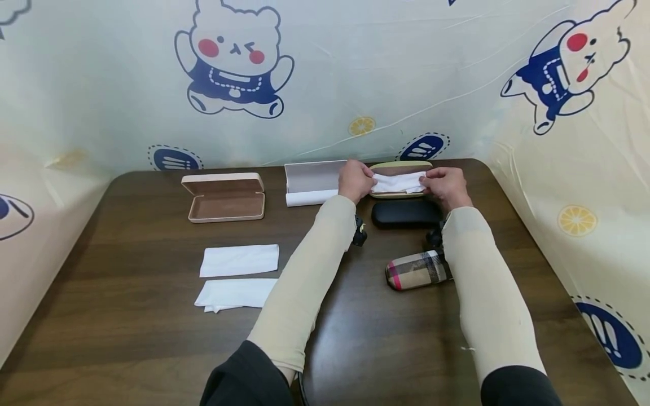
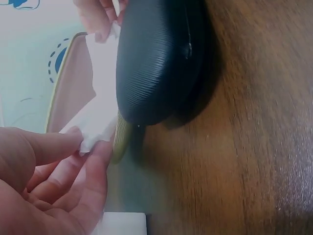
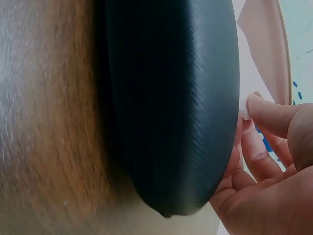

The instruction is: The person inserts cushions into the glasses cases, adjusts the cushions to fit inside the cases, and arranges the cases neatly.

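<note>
A folded white cloth (image 1: 398,182) is stretched between both hands over an open yellow-green glasses case (image 1: 401,164) at the back of the table. My left hand (image 1: 355,180) pinches the cloth's left end between thumb and fingers, seen close up in the left wrist view. At the other end, my right hand (image 1: 448,186) pinches the cloth's right corner. The pinkish lining of the raised lid shows behind the cloth in the left wrist view. Just in front lies a closed black glasses case (image 1: 406,214), which covers part of the right fingers in the right wrist view.
An open white glasses case (image 1: 312,197) stands left of the left hand. Farther left is an open pink glasses case (image 1: 225,208) with a brown inside. Two folded white cloths (image 1: 240,261) lie nearer on the table. A plaid glasses case (image 1: 418,270) lies by the right forearm.
</note>
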The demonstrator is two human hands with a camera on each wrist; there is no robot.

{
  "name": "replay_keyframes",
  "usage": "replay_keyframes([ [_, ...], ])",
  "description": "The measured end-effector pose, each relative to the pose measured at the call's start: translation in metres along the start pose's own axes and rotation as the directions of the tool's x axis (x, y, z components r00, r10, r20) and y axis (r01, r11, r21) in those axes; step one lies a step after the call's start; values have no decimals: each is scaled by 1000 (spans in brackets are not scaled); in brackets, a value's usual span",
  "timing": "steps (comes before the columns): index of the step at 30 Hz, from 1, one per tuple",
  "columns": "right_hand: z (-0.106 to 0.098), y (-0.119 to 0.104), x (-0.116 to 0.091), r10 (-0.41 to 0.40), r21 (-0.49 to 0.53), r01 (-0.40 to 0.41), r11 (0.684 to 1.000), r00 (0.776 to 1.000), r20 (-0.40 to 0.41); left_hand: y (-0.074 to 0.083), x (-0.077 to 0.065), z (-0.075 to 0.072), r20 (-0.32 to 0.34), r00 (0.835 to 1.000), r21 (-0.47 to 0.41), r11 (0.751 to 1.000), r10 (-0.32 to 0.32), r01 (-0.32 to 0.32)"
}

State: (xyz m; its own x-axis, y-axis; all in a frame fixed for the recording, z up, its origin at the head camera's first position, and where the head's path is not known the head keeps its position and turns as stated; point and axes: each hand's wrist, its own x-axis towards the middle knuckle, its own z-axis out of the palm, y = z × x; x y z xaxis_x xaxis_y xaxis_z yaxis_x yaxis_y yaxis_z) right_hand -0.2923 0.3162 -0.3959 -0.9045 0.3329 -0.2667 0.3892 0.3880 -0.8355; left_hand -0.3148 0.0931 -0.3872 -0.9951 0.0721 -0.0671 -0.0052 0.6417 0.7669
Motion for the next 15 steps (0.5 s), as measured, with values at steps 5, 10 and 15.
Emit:
replay_keyframes([
  [5,-3,1,0,-1,-34,1,999,1000,-1,-1,1,1,-22,1000,13,1000,-21,21],
  [10,-6,5,0,-4,-42,5,999,1000,13,-1,2,3,-27,1000,76,997,8,-6],
  [15,-9,9,1,-32,-65,32,997,999,9,-1,4,3,2,1000,98,995,8,-8],
])
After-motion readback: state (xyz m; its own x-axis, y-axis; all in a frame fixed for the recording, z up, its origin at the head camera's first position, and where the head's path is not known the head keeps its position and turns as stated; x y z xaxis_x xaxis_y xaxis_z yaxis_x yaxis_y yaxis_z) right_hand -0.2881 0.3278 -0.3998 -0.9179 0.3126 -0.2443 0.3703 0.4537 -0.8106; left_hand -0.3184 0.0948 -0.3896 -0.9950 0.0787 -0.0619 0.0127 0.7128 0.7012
